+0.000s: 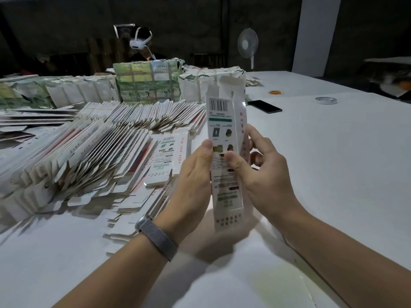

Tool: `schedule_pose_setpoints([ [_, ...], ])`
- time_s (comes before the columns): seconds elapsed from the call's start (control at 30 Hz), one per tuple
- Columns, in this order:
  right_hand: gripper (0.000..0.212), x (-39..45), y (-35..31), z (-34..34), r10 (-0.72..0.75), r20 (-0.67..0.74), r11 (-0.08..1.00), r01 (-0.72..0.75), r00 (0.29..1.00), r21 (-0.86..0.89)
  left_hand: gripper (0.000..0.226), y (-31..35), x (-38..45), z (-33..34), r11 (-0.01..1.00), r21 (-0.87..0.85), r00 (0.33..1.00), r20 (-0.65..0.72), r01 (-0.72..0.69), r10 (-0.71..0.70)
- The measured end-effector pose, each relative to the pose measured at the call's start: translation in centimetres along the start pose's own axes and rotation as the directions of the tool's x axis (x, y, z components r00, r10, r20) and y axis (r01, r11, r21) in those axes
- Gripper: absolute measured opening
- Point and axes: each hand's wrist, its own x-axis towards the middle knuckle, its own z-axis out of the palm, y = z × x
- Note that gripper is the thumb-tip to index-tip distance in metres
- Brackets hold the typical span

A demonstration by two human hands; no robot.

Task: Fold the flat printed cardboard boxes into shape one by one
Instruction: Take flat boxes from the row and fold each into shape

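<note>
- One printed box (224, 152) stood upright in the air above the near part of the surface (333, 174), held between both hands; it served as the landmark for everything else.
- The left hand (195, 174) grasped the box's left edge, thumb on the printed face, so its grip was closed on the carton.
- The right hand (255, 165) pinched the box's right side, thumb across the front and fingers behind; that grip held the carton too.
- The box looked partly opened into a sleeve, with a side panel showing and its top flap (229, 82) still sticking up unfolded. The bottom end was blurred, so I could not tell whether it was closed.
- By my reckoning the task was at an early stage: left of the box lay a large fanned stack of flat boxes (100, 141) yet to be shaped, and I could make out no finished boxes.
- Beyond the box sat bundled packs of printed card (146, 83).
- To the right of the box, farther back on the white surface, lay a dark phone (264, 106), a tape roll (326, 100) and some rubber bands (275, 92).
- Behind the bundles sat another person wearing a white headset (139, 42); right of them stood a fan (247, 44) against a dim wall, with a pale pillar (315, 34) beyond.
</note>
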Motion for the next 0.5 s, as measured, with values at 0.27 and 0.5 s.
schedule_pose_setpoints([
  [0.27,0.046,-0.21,0.54,-0.05,0.07,0.053,0.978,-0.079,0.996,0.195,0.037,-0.19,-0.65,0.63,0.997,-0.027,0.995,0.062,0.074,-0.072],
  [0.5,0.044,-0.36,0.62,0.23,0.054,0.044,0.972,-0.063,0.998,0.227,0.035,-0.57,-0.52,0.52,0.999,-0.036,0.999,0.001,0.038,-0.038],
])
